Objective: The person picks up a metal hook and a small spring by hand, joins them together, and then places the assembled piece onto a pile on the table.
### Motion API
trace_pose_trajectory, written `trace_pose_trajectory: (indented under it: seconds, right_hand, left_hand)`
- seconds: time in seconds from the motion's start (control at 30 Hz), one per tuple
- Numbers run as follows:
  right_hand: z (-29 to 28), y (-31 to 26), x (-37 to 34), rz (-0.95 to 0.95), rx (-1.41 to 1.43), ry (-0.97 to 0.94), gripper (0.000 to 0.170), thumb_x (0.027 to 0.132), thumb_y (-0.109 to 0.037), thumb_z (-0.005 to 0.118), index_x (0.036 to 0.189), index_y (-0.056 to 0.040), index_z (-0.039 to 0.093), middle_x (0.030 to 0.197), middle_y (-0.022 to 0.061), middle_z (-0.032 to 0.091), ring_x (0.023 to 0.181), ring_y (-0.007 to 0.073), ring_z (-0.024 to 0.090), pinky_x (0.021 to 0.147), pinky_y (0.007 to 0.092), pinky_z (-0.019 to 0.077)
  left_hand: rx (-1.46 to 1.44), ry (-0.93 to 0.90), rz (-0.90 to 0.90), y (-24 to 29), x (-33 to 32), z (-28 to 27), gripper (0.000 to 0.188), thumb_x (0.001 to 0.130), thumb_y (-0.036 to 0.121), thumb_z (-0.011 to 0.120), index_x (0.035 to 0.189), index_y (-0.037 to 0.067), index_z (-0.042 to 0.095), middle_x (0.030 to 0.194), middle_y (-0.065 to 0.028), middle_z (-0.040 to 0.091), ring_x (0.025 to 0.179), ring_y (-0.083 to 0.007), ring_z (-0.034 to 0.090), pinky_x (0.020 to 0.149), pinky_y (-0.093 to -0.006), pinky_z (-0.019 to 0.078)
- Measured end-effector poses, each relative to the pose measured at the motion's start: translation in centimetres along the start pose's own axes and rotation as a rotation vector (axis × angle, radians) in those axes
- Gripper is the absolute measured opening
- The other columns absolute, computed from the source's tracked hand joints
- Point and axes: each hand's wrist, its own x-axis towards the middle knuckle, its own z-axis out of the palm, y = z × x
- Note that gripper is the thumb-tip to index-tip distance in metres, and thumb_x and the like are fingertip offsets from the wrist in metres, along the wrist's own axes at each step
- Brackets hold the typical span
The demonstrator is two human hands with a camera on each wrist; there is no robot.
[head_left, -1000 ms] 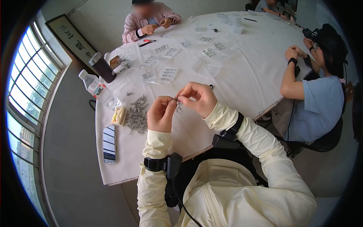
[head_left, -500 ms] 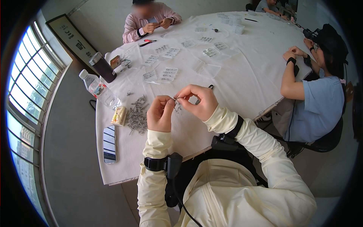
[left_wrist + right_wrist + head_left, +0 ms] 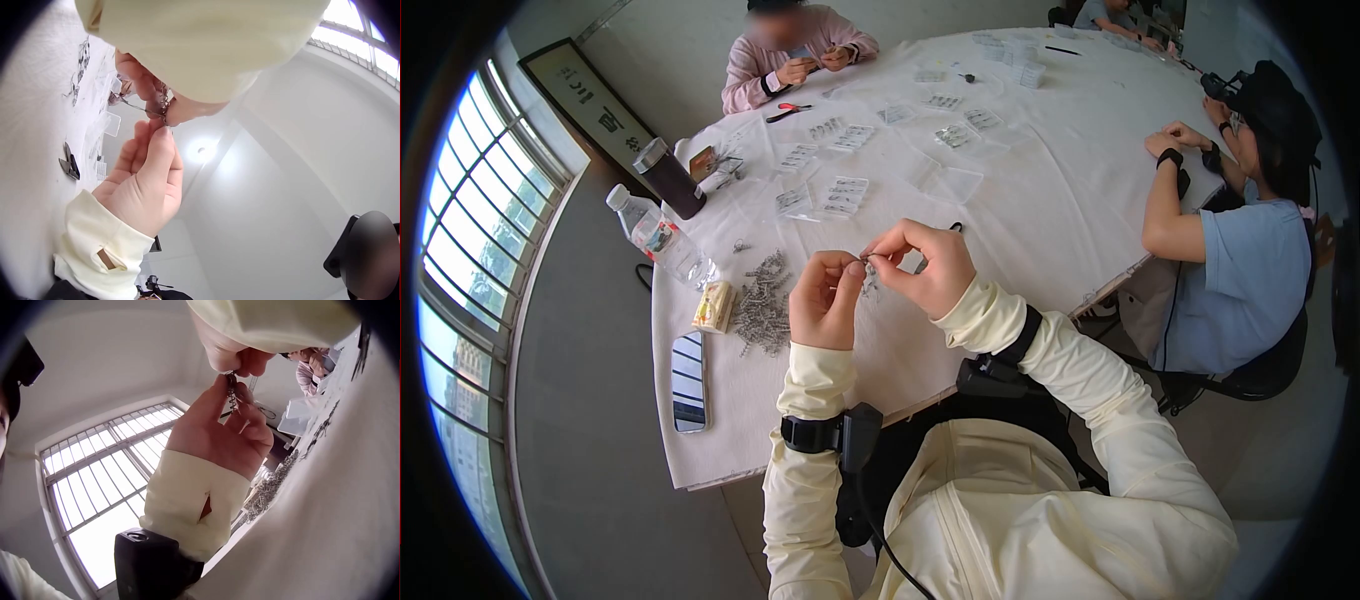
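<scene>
My left hand (image 3: 825,305) and right hand (image 3: 930,268) meet fingertip to fingertip, raised over the near part of the table. Between the left thumb and fingers hangs a small metal spring (image 3: 232,401), its coils dangling below the pinch. From the same spot a thin wire (image 3: 134,107) sticks out sideways in the left wrist view. The right thumb and forefinger pinch close against the left fingertips, at the top of the spring; skin hides the exact joint. Dark pliers (image 3: 70,164) lie on the cloth, mostly covered by my right hand in the head view.
Left of my hands are a heap of metal springs (image 3: 762,310), a small packet (image 3: 715,306), a phone (image 3: 690,382), a plastic bottle (image 3: 662,238) and a dark flask (image 3: 672,180). Clear compartment boxes (image 3: 845,196) stand beyond. Other people sit around the table (image 3: 1040,200).
My right hand shifts slightly and its fingers rearrange at the pinch. The left hand stays almost still. Across the table, the person in pink moves their hands a little apart.
</scene>
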Motion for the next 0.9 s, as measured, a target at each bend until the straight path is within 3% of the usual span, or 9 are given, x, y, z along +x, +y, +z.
trace_pose_trajectory:
  seconds: [0.37,0.8,0.9]
  right_hand:
    - [-0.02,0.19,0.2,-0.296,-0.128,0.026,0.015,0.076,0.002,0.07,0.088,-0.0048,0.064,0.094,0.0063,0.07,0.075,0.0161,0.066,0.066,0.0259,0.0522]
    - [-0.26,-0.1,0.32,-0.159,-0.041,-0.003,0.013,0.077,-0.002,0.072,0.088,-0.0036,0.064,0.087,0.0056,0.068,0.075,0.0162,0.066,0.067,0.0262,0.0524]
    - [0.01,0.5,0.25,-0.069,0.132,-0.024,0.011,0.08,-0.001,0.07,0.089,-0.0018,0.064,0.088,0.0056,0.069,0.079,0.0137,0.067,0.07,0.0254,0.053]
  left_hand:
    - [-0.047,0.017,-0.017,0.13,-0.06,-0.17,0.006,0.094,0.006,0.057,0.095,0.0,0.057,0.081,0.0027,0.056,0.072,-0.003,0.047,0.065,-0.0183,0.0385]
    - [-0.05,-0.029,0.003,0.24,-0.07,-0.25,0.005,0.094,0.005,0.057,0.096,0.001,0.057,0.083,0.0023,0.057,0.073,-0.0033,0.048,0.066,-0.0182,0.0386]
    - [-0.061,-0.038,0.0,0.25,-0.07,-0.26,0.005,0.094,0.005,0.057,0.096,0.001,0.057,0.084,0.0022,0.057,0.074,-0.0034,0.048,0.066,-0.0182,0.0386]
